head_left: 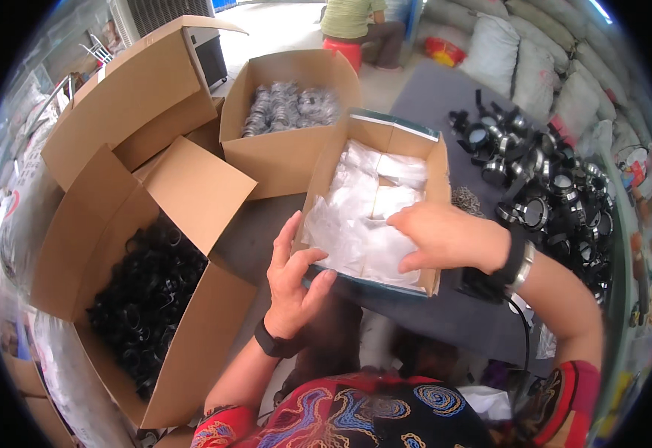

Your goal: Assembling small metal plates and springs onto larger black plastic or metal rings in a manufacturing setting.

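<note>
A shallow open cardboard box (439, 160) with a dark green outside sits in front of me, filled with clear plastic bags (341, 235) in stacks. My right hand (449, 237) reaches into it from the right, its fingertips on the bags and its thumb apart from the fingers. At the box's near left corner is my left hand (292, 280), palm turned toward the box, fingers spread. Its fingertips are close to the box wall and a bag edge; whether they touch is unclear. Both wrists wear dark bands.
Black watch-like pieces with round metal cases (542, 179) are heaped on the grey table (430, 97), beside small metal parts (466, 200). Left stands a carton (225, 299) of black pieces; behind, another carton (281, 164) of clear-wrapped rings. A person (352, 26) sits on a red stool.
</note>
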`<state>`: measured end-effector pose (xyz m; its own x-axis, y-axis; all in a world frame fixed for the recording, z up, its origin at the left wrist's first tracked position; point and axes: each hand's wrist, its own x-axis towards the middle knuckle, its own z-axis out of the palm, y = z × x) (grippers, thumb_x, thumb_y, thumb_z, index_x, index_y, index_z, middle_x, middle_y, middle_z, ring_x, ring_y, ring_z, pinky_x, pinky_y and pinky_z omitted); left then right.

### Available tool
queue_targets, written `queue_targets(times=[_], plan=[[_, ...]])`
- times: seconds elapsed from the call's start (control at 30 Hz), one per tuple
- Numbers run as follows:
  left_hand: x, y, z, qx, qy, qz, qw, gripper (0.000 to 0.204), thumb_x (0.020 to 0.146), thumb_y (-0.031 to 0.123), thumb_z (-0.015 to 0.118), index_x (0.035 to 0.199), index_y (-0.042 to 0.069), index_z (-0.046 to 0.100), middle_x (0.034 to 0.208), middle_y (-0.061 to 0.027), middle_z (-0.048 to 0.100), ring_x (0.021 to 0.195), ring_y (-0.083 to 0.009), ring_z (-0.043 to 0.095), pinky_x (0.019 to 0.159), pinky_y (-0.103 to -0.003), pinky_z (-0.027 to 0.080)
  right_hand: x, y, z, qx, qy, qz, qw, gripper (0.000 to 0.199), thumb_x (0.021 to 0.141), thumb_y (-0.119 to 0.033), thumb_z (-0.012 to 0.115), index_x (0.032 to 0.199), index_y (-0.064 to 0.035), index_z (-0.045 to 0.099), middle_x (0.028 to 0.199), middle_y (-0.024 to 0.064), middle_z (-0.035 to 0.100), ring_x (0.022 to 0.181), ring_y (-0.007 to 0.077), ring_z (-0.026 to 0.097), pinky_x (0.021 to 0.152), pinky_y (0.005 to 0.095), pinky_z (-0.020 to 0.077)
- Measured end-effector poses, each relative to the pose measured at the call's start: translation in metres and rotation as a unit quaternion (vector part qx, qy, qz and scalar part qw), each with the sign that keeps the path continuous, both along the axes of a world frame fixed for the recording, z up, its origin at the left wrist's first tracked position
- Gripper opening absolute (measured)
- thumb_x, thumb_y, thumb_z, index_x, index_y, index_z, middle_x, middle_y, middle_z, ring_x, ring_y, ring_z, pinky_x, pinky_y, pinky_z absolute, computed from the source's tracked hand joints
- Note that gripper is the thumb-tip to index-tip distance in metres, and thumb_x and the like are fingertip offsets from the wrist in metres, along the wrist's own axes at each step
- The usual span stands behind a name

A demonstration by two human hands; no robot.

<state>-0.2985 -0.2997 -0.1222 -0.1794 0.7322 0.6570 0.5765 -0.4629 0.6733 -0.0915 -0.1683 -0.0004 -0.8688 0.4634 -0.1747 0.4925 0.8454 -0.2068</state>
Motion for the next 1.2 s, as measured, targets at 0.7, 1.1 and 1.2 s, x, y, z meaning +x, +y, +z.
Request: queue_targets(times=[0.7,1.1,1.2], plan=[[-0.006,0.005,-0.008,-0.011,0.006,-0.012,1.0,0.029,0.065,0.022,0.077,0.084,0.003,0.065,0.135,-0.0328,0.041,0.117,-0.042,0.05,0.096,-0.043,0.042,-0.05,0.085,-0.046,-0.071,-0.112,-0.085,0.987,0.025,0.071,-0.015,0.07,0.089,0.0007,0.064,0.089,0.0224,0.064,0.09,0.0389,0.062,0.075,0.0419,0.0484],[-0.012,0.003,-0.005,-0.019,0.002,-0.043,0.999,0.032,0.08,0.032,0.068,0.084,0.0,0.064,0.137,-0.0337,0.037,0.119,-0.0434,0.049,0.099,-0.044,0.039,-0.051,0.116,-0.018,-0.14,0.075,-0.08,0.984,0.024,0.059,0.0,0.062,0.083,0.0033,0.061,0.076,0.0193,0.064,0.072,0.0333,0.062,0.069,0.0365,0.0498],[-0.009,0.006,-0.001,-0.013,0.014,-0.047,0.999,0.033,0.081,0.033,0.068,0.084,0.001,0.064,0.136,-0.0334,0.038,0.118,-0.0431,0.05,0.098,-0.045,0.04,-0.049,0.152,-0.016,-0.049,0.051,-0.12,0.99,0.028,0.06,-0.005,0.067,0.087,0.0003,0.064,0.079,0.0184,0.066,0.076,0.0333,0.064,0.069,0.0378,0.0508]])
